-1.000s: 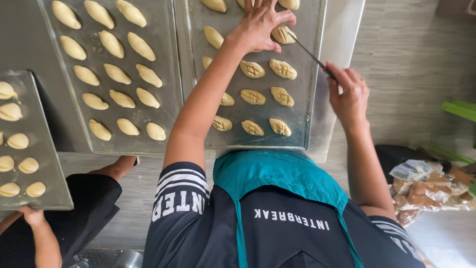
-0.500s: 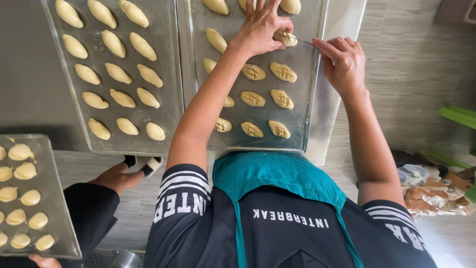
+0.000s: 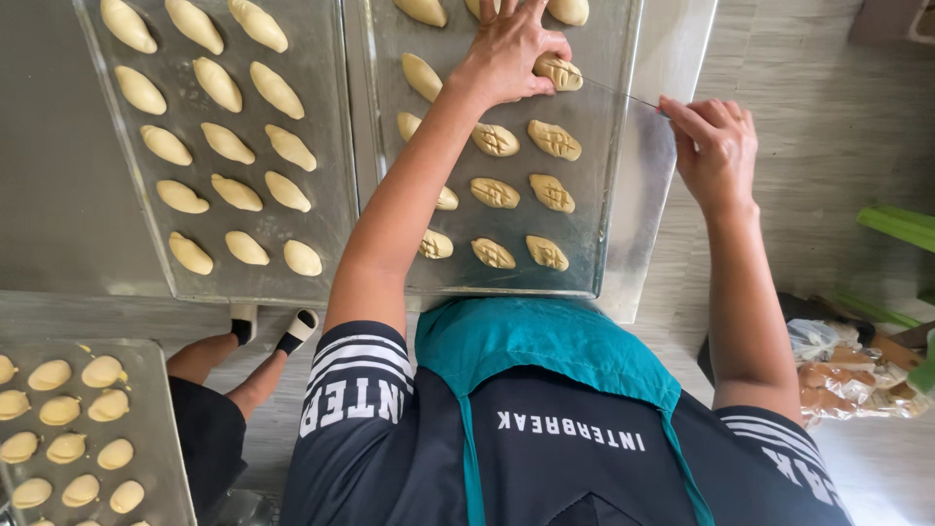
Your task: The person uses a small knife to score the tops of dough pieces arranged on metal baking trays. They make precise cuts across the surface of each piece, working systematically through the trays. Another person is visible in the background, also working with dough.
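Observation:
My left hand (image 3: 506, 49) presses its fingers on a scored oval dough piece (image 3: 557, 70) near the top of the right-hand metal baking tray (image 3: 609, 195). My right hand (image 3: 716, 146) hovers just past the tray's right edge, pinching a thin metal blade (image 3: 623, 94) whose tip points at that piece. Several pieces below it carry crosshatch cuts (image 3: 553, 139). Smooth uncut pieces lie above and to the left (image 3: 421, 76), some hidden by my forearm.
A second tray (image 3: 331, 195) of smooth dough ovals lies to the left. At bottom left, a third tray (image 3: 156, 409) of rounder pieces sits by another person's legs and black-socked feet (image 3: 292, 331). Plastic bags (image 3: 857, 370) and something green (image 3: 896, 229) lie at the right.
My right hand came up close to the held dough piece with the blade, then drew back to the right. My left hand stayed on the piece. The bottom-left tray shifted lower.

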